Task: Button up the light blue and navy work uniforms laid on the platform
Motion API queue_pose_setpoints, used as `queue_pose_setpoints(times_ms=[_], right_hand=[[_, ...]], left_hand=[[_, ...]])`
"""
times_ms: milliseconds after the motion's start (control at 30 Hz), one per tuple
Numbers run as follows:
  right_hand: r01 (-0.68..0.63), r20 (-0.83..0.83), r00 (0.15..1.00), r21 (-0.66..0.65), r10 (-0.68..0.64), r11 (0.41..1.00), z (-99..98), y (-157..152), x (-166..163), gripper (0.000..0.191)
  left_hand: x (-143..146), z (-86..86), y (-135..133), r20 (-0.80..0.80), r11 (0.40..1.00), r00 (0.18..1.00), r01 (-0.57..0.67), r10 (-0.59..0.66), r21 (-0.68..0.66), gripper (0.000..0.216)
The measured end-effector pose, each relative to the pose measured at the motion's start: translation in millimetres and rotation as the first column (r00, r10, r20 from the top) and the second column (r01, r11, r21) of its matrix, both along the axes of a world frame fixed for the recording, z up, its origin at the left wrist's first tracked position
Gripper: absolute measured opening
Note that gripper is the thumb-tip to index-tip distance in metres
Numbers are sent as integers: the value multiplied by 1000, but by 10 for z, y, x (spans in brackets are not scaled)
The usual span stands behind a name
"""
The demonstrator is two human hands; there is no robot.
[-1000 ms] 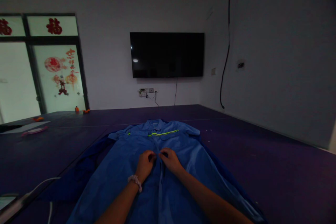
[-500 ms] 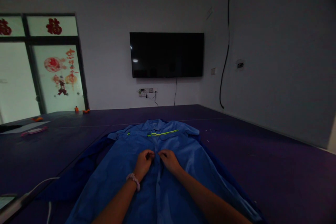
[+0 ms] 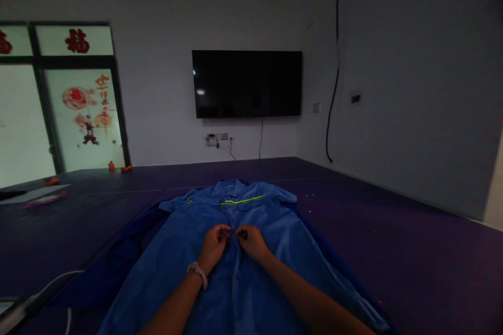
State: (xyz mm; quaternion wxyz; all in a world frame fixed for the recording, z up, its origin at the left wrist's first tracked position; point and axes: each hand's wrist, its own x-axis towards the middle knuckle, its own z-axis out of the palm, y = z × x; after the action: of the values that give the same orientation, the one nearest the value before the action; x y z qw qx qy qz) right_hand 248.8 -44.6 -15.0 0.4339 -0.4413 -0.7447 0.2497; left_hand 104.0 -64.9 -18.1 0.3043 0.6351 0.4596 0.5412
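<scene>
We see blue shirt (image 3: 251, 288) laid face-up on purple surface (image 3: 377, 241), likely keeping placket (image 3: 236, 273) within reach. Left hand (image 3: 214, 246), right hand (image 3: 253, 242) meet there, curled, grips narrow; can't tell whether either pinches cloth.

To the right of the blue shirt (image 3: 176, 267), the purple surface (image 3: 412, 251) gives wide, low passage, marked only by small white specks (image 3: 309, 211) near the shirt's shoulder, up to the side wall (image 3: 424, 125). Beyond the shirt's collar, flat room runs to the far wall (image 3: 165, 131). Over the shirt's middle, the left hand (image 3: 214, 245) and right hand (image 3: 251, 242) block the front opening, with a narrow gap between them. Left of the shirt lies low, dark blue cloth (image 3: 94, 277); past it, a white cord (image 3: 58, 276) obstructs.
</scene>
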Motion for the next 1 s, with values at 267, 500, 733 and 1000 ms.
queue_pose_setpoints(times_ms=[267,500,733,1000], right_hand=[[-1,-3,1000,-19,1,1000,-18,26,4,19],[5,11,1000,-18,-5,1000,-10,17,11,17],[-4,14,1000,-7,4,1000,-14,19,9,18],[45,19,999,-13,-45,999,-6,17,11,14]], left_hand=[[12,28,-18,-64,999,998,-8,10,45,28],[20,57,-42,-76,999,997,6,-2,44,31],[20,33,-29,-69,998,998,17,-13,60,22],[24,43,-39,-41,997,999,30,-28,72,21]])
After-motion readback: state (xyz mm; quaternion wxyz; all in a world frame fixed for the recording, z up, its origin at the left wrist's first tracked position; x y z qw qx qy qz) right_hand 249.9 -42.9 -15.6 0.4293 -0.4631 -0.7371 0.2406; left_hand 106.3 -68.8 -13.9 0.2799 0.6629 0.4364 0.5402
